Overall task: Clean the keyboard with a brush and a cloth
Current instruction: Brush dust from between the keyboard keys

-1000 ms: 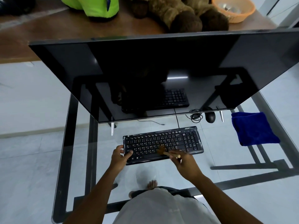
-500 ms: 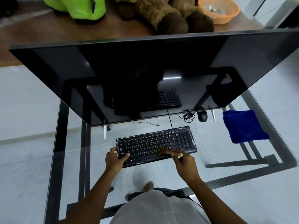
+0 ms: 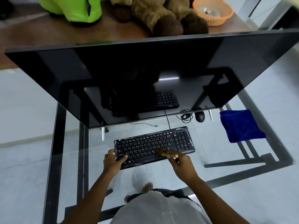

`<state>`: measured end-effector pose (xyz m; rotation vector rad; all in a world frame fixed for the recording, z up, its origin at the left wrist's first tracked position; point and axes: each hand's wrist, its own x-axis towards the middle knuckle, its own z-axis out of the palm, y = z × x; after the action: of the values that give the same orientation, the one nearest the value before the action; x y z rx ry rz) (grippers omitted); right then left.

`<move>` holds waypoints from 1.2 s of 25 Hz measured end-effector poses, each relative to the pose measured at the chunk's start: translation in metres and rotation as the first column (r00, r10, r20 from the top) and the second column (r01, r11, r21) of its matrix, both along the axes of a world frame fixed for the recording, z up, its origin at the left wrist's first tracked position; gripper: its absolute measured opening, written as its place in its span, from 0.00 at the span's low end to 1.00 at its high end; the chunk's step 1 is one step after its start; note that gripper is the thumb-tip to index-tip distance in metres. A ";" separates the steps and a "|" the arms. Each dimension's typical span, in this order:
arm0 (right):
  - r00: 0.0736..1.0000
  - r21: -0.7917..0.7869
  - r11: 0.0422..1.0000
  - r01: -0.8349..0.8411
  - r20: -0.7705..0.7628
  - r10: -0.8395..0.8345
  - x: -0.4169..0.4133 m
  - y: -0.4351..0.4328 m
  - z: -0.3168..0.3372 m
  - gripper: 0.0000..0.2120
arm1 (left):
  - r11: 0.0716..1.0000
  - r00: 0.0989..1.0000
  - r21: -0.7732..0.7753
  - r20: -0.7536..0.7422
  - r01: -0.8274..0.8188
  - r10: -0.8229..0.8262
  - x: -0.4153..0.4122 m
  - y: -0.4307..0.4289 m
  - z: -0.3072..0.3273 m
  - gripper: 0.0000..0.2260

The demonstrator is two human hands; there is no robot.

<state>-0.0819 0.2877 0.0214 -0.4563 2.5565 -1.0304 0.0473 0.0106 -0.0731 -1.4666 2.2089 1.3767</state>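
Observation:
A black keyboard (image 3: 171,139) lies on the glass desk (image 3: 226,159), in front of the monitor. My left hand (image 3: 112,162) grips the keyboard's left end, thumb on the keys. My right hand (image 3: 182,164) holds a small wooden brush (image 3: 165,153) by its handle. The brown bristles rest on the keys near the lower middle right of the keyboard. A folded blue cloth (image 3: 241,125) lies on the desk to the right, apart from both hands.
A large dark monitor (image 3: 145,78) leans over the desk behind the keyboard. A black mouse (image 3: 200,116) with a coiled cable sits under its right edge. Beyond it, a wooden table holds a plush toy (image 3: 161,15), a green bag and an orange basket (image 3: 212,10).
The brush has shifted slightly along the lower keys while my left hand stays clamped on the keyboard's left end. The camera view has drifted a little.

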 end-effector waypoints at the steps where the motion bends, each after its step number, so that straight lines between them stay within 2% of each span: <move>1: 1.000 -0.009 1.000 0.006 0.001 -0.006 0.000 0.000 0.001 0.07 | 1.000 1.000 -0.003 -0.002 0.004 -0.004 0.000 0.000 0.000 0.31; 12: 0.998 -0.056 0.997 -0.047 0.041 0.050 -0.005 -0.015 0.000 0.10 | 1.000 1.000 0.007 -0.013 -0.008 0.008 -0.001 0.000 -0.003 0.30; 15: 0.998 -0.068 0.996 -0.066 0.010 0.067 -0.013 -0.023 0.003 0.10 | 1.000 1.000 0.006 -0.011 -0.010 0.011 -0.001 -0.001 -0.002 0.30; 18: 0.984 -0.042 0.983 -0.178 -0.007 0.178 -0.018 -0.033 0.006 0.11 | 1.000 1.000 0.005 -0.006 -0.012 0.012 -0.001 -0.001 -0.002 0.30; 21: 0.991 -0.059 0.990 -0.128 0.020 0.129 -0.025 -0.043 0.010 0.10 | 1.000 1.000 0.004 -0.007 -0.017 0.017 -0.001 -0.001 -0.001 0.31; 24: 0.979 -0.072 0.977 -0.200 0.038 0.203 -0.028 -0.051 0.011 0.10 | 1.000 1.000 0.006 -0.002 -0.011 0.011 -0.001 -0.001 0.000 0.31; 26: 0.989 -0.067 0.988 -0.141 0.041 0.144 -0.030 -0.056 0.012 0.09 | 1.000 1.000 0.006 -0.004 -0.014 0.014 0.000 -0.002 -0.002 0.31; 28: 0.982 -0.074 0.982 -0.173 0.069 0.178 -0.031 -0.060 0.011 0.09 | 1.000 1.000 0.004 -0.008 -0.020 0.020 -0.001 0.000 -0.001 0.31; 30: 0.987 -0.073 0.988 -0.139 0.068 0.144 -0.031 -0.063 0.012 0.10 | 1.000 1.000 0.001 -0.006 -0.012 0.012 -0.002 0.001 0.000 0.31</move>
<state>-0.1129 0.2251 0.0335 -0.5983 2.3927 -1.0643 0.0452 0.0112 -0.0729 -1.4797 2.2061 1.3869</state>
